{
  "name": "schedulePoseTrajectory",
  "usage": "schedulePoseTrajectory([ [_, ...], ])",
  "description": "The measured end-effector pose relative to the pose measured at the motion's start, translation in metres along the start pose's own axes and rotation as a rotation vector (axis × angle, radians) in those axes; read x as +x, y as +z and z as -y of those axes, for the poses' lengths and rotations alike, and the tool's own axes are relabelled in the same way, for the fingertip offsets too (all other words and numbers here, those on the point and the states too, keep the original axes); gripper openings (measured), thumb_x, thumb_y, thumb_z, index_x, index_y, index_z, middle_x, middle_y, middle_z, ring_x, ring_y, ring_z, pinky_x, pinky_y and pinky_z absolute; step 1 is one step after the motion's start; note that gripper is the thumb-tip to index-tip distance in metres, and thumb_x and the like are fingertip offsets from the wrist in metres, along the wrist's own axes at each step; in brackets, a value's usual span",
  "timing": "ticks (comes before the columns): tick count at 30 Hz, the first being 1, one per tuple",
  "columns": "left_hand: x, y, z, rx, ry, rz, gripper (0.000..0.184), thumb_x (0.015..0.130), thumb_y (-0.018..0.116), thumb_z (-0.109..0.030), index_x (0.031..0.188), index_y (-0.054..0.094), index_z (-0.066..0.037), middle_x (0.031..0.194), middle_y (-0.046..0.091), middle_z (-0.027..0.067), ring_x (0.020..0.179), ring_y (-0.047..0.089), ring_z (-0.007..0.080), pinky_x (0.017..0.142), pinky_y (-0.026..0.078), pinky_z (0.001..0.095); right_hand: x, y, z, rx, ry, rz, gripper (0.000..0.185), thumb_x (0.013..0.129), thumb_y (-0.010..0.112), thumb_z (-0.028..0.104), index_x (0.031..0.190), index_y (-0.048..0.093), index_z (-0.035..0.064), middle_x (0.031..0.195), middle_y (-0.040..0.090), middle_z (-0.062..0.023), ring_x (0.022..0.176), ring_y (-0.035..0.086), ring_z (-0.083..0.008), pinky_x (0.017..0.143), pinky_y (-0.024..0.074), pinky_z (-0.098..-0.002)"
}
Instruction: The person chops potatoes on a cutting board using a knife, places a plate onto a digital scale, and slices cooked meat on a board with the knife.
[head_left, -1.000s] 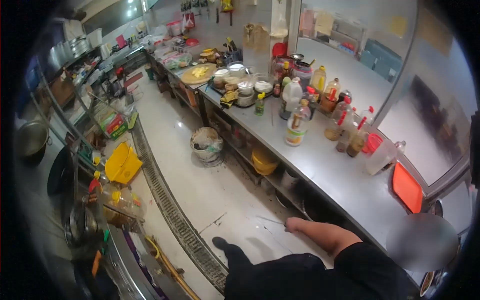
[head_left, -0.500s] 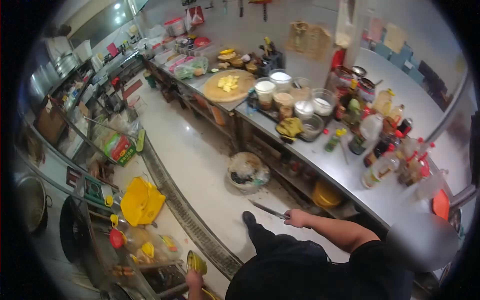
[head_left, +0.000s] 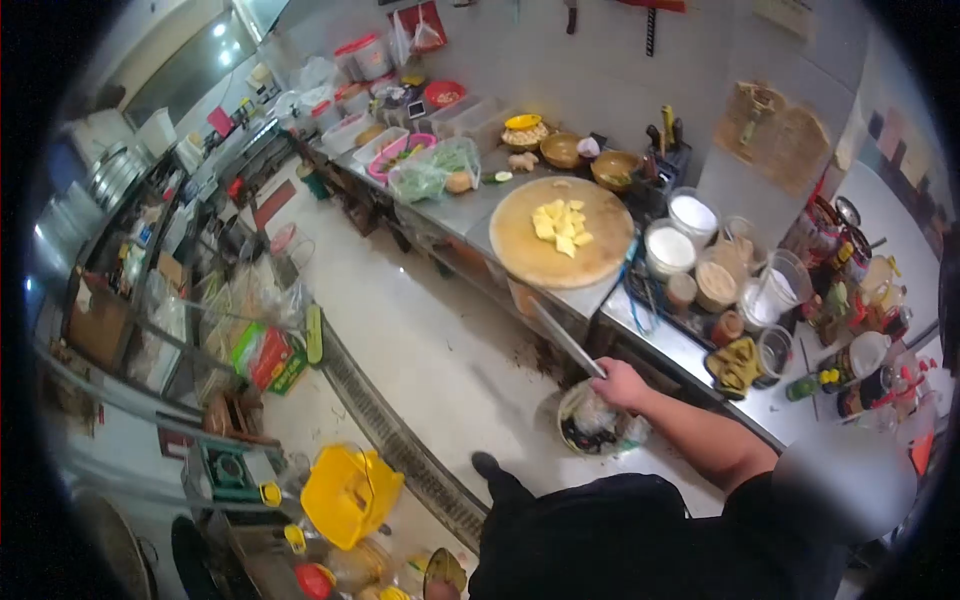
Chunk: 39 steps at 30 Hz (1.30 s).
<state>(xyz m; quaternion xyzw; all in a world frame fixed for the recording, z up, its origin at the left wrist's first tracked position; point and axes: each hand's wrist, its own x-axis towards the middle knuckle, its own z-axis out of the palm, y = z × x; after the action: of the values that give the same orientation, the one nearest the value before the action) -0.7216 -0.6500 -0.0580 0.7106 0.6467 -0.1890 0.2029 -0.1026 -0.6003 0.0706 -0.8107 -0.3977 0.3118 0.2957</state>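
My right hand (head_left: 622,384) is closed around the handle of a knife (head_left: 568,336). Its blade points up and away from me, in front of the counter edge. Beyond the tip lies a round wooden chopping board (head_left: 515,240), with pale yellow chunks (head_left: 560,226) heaped on it; what food they are I cannot tell. Low in the view, my left hand (head_left: 441,591) grips a yellowish bowl (head_left: 444,568). The bowl is tilted, and most of that hand is cut off by the frame's bottom edge.
Tubs of white powder (head_left: 670,248) and several sauce bottles (head_left: 862,358) crowd the counter at right. On the floor stand a waste bucket (head_left: 566,425) and a yellow bin (head_left: 335,500), beside a drain grate (head_left: 400,445). Plastic bags (head_left: 435,170) and brass-coloured bowls (head_left: 565,150) sit behind the board.
My view has turned and come nearer to the chopping board. The knife in my right hand has risen towards the counter. My left hand, with the bowl, now sits lower in the view.
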Motion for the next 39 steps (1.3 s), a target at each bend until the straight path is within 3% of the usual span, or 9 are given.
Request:
schedulePoseTrajectory([
  [6, 0.233, -0.119, 0.011, 0.141, 0.254, -0.126, 0.027, 0.088, 0.058, -0.029, 0.087, 0.068, -0.004, 0.088, 0.068, 0.0205, 0.084, 0.066, 0.0400, 0.075, 0.052, 0.0511, 0.105, 0.003, 0.043, 0.057, 0.151, -0.212, 0.042, 0.085, 0.067, 0.026, 0.117, 0.062, 0.0006, 0.098, 0.068, -0.0243, 0.097, 0.066, -0.0397, 0.087, 0.0507, -0.0452],
  [9, 0.346, -0.263, -0.090, 0.125, 0.486, -0.164, 0.022, 0.087, 0.056, -0.024, 0.094, 0.068, -0.007, 0.088, 0.067, 0.0213, 0.081, 0.064, 0.0418, 0.073, 0.051, 0.0525, 0.131, 0.003, 0.070, 0.033, 0.308, -0.220, 0.042, 0.084, 0.067, 0.025, 0.116, 0.062, -0.0008, 0.101, 0.068, -0.0247, 0.098, 0.065, -0.0406, 0.088, 0.0505, -0.0460],
  [13, 0.470, -0.401, -0.233, 0.248, 1.054, -0.461, 0.017, 0.088, 0.054, -0.015, 0.077, 0.063, -0.007, 0.075, 0.063, 0.0174, 0.074, 0.063, 0.0395, 0.066, 0.048, 0.0503, 0.147, 0.006, 0.091, -0.021, 0.390, -0.181, 0.042, 0.083, 0.067, 0.024, 0.119, 0.062, 0.0015, 0.102, 0.068, -0.0247, 0.099, 0.065, -0.0408, 0.087, 0.0510, -0.0459],
  [16, 0.512, -0.463, -0.356, 0.223, 1.156, -0.462, 0.017, 0.089, 0.054, -0.015, 0.077, 0.063, -0.007, 0.077, 0.064, 0.0177, 0.078, 0.063, 0.0382, 0.069, 0.048, 0.0492, 0.156, 0.008, 0.094, -0.028, 0.381, -0.170, 0.045, 0.083, 0.068, 0.024, 0.121, 0.062, 0.0028, 0.104, 0.068, -0.0246, 0.099, 0.065, -0.0406, 0.088, 0.0512, -0.0452],
  [24, 0.598, -0.455, -0.546, 0.296, 1.328, -0.409, 0.015, 0.086, 0.061, -0.018, 0.078, 0.063, -0.006, 0.079, 0.066, 0.0149, 0.080, 0.064, 0.0364, 0.071, 0.048, 0.0485, 0.197, -0.011, 0.108, -0.094, 0.535, -0.167, 0.037, 0.080, 0.065, 0.022, 0.113, 0.065, 0.0051, 0.099, 0.068, -0.0234, 0.095, 0.066, -0.0401, 0.087, 0.0516, -0.0468],
  [27, 0.624, -0.451, -0.589, 0.425, 1.335, -0.346, 0.018, 0.087, 0.064, -0.023, 0.091, 0.066, -0.005, 0.096, 0.066, 0.0191, 0.097, 0.062, 0.0377, 0.083, 0.048, 0.0498, 0.194, -0.012, 0.122, 0.074, 0.586, -0.270, 0.032, 0.079, 0.065, 0.022, 0.106, 0.066, 0.0044, 0.091, 0.068, -0.0235, 0.089, 0.066, -0.0411, 0.083, 0.0520, -0.0475],
  [29, 0.604, -0.467, -0.617, 0.215, 1.418, -0.671, 0.044, 0.081, 0.072, -0.025, 0.117, 0.060, -0.003, 0.124, 0.055, 0.0243, 0.121, 0.049, 0.0419, 0.100, 0.042, 0.0497, 0.186, -0.002, 0.113, 0.294, 0.558, -0.391, 0.028, 0.080, 0.067, 0.021, 0.101, 0.066, 0.0025, 0.079, 0.068, -0.0170, 0.076, 0.067, -0.0325, 0.073, 0.0529, -0.0409],
  [33, 0.588, -0.441, -0.666, 0.233, 1.733, -0.121, 0.085, 0.072, 0.079, -0.034, 0.141, 0.040, -0.003, 0.145, 0.036, 0.0269, 0.136, 0.033, 0.0449, 0.114, 0.029, 0.0510, 0.170, 0.030, 0.110, 0.930, 0.798, -0.693, 0.013, 0.086, 0.064, 0.012, 0.081, 0.059, 0.0020, 0.064, 0.058, -0.0042, 0.047, 0.053, -0.0120, 0.044, 0.0422, -0.0297],
  [39, 0.541, -0.377, -0.757, 0.123, 1.979, 0.012, 0.102, 0.061, 0.084, -0.054, 0.144, 0.043, -0.013, 0.149, 0.031, 0.0269, 0.138, 0.028, 0.0479, 0.113, 0.028, 0.0563, 0.197, 0.076, 0.087, 1.470, 0.791, -1.009, 0.005, 0.088, 0.055, 0.005, 0.084, 0.052, 0.0046, 0.056, 0.050, -0.0053, 0.039, 0.046, -0.0155, 0.039, 0.0415, -0.0318],
])
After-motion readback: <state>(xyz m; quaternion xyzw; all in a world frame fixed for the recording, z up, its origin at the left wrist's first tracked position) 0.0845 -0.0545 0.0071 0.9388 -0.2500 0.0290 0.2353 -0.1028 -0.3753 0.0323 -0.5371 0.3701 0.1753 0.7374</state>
